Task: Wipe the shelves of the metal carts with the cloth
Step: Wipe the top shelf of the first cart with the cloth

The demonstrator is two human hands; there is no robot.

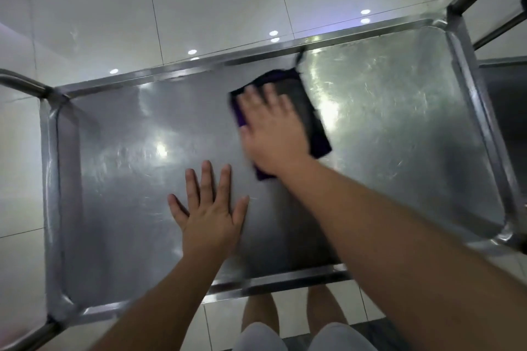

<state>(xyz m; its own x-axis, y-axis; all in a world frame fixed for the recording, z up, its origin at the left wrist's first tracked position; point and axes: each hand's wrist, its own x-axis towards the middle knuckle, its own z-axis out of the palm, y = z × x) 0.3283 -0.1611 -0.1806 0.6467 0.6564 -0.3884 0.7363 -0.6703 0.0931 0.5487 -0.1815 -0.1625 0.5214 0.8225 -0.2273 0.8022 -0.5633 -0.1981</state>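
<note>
Pressing flat on the dark cloth (pixel 312 120), the right hand (pixel 273 137) rests on the cart's top shelf (pixel 399 122); the left hand (pixel 209 211) lies beside it, fingers spread.

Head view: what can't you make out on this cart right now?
- Lower shelves: hidden under the top shelf.
- Cloth: blurred by motion, partly covered by the right hand, so its folds are unclear.
- Shelf under the flat left hand: hidden.
- Second cart: cut off by the right edge.
- Shelf cleanliness: glare masks it.
</note>
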